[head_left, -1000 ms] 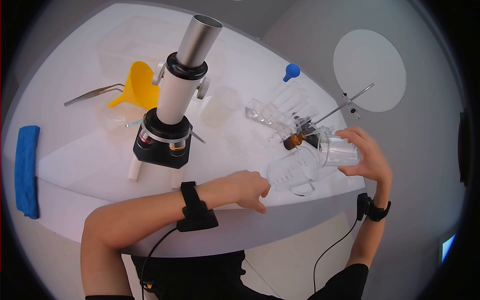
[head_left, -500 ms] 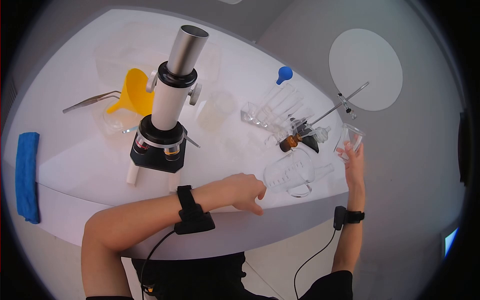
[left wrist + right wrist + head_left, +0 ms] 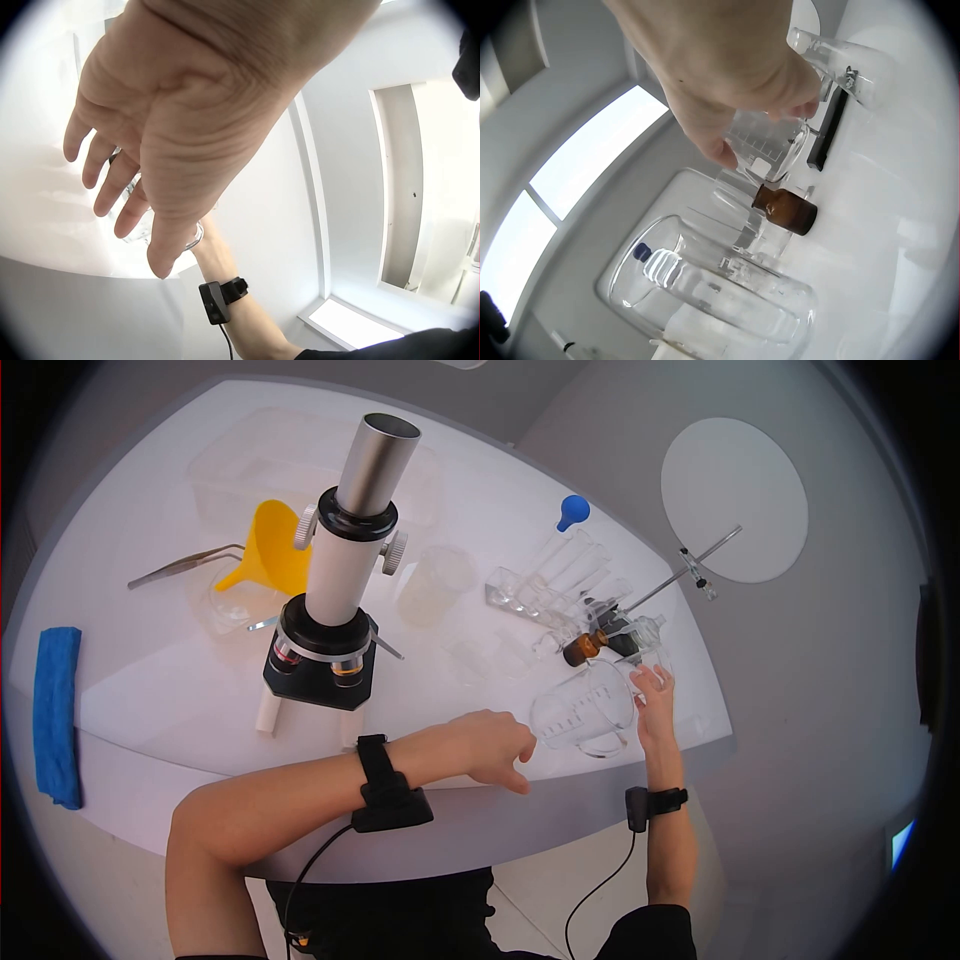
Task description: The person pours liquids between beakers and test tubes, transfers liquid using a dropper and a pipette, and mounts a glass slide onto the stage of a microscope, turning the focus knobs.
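Note:
My right hand [image 3: 655, 708] grips a clear graduated beaker [image 3: 765, 142], thumb on one side and fingers on the other. In the head view that hand covers much of the beaker. Beside it stands a large clear measuring jug [image 3: 580, 710] with a handle, and a small brown glass bottle [image 3: 584, 648] is just past the jug. The right wrist view also has the bottle [image 3: 789, 210] close below the beaker. My left hand [image 3: 490, 745] hangs over the table's front edge, left of the jug. Its fingers are loosely bent in the left wrist view and hold nothing.
A microscope [image 3: 340, 570] towers at centre left. Behind it lie a yellow funnel [image 3: 275, 550] and tweezers [image 3: 185, 565]. A blue cloth [image 3: 58, 715] lies far left. Test tubes [image 3: 570, 565], a blue rubber bulb [image 3: 573, 510] and a metal stand [image 3: 690, 567] are at the back right.
My right hand first carried the beaker out past the table's right edge, turning it, then brought it back left beside the jug and lower. The left hand has stayed in place.

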`<action>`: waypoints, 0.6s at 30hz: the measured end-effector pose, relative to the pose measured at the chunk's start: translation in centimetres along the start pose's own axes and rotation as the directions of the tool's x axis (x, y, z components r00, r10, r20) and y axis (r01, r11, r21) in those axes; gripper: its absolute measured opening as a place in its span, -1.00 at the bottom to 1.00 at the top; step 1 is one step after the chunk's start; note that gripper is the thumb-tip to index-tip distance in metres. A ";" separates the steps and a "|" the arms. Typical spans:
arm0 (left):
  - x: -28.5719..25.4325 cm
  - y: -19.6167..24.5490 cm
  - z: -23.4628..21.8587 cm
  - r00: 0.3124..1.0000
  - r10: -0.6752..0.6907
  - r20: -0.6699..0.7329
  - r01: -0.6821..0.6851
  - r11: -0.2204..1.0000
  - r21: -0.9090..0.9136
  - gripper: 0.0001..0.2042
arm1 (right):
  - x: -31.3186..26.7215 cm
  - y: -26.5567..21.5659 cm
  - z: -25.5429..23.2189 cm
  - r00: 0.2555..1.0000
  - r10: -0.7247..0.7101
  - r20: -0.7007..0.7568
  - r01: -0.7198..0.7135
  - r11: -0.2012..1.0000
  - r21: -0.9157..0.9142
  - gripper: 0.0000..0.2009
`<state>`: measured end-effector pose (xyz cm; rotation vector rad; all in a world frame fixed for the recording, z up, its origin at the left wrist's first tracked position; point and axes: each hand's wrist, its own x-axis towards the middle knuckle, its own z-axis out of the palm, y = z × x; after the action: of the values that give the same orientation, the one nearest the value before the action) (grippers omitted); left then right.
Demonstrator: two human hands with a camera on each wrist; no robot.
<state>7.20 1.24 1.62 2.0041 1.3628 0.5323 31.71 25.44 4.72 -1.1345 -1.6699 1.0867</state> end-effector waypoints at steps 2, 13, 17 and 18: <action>0.0 0.0 0.1 1.000 0.011 -0.012 -0.011 1.000 0.006 -0.52 | 0.2 0.9 0.3 0.998 0.059 -0.008 -0.059 0.998 0.004 -0.34; -0.1 0.3 -0.2 1.000 -0.016 0.009 0.016 1.000 -0.003 -0.51 | 3.6 5.0 1.5 0.996 0.093 0.005 -0.093 0.996 -0.016 -0.32; 0.1 0.1 0.0 1.000 0.009 -0.007 -0.009 1.000 0.003 -0.51 | 5.0 5.4 2.3 0.996 0.063 -0.065 -0.068 0.994 -0.089 -0.12; 0.1 0.2 0.0 1.000 0.002 -0.013 -0.002 1.000 -0.009 -0.51 | 5.1 5.2 2.5 0.996 0.062 -0.065 -0.068 0.993 -0.092 -0.12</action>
<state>7.36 1.25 1.76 1.9979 1.3640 0.5530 29.33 30.97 -0.08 -1.2783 -1.6602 1.0116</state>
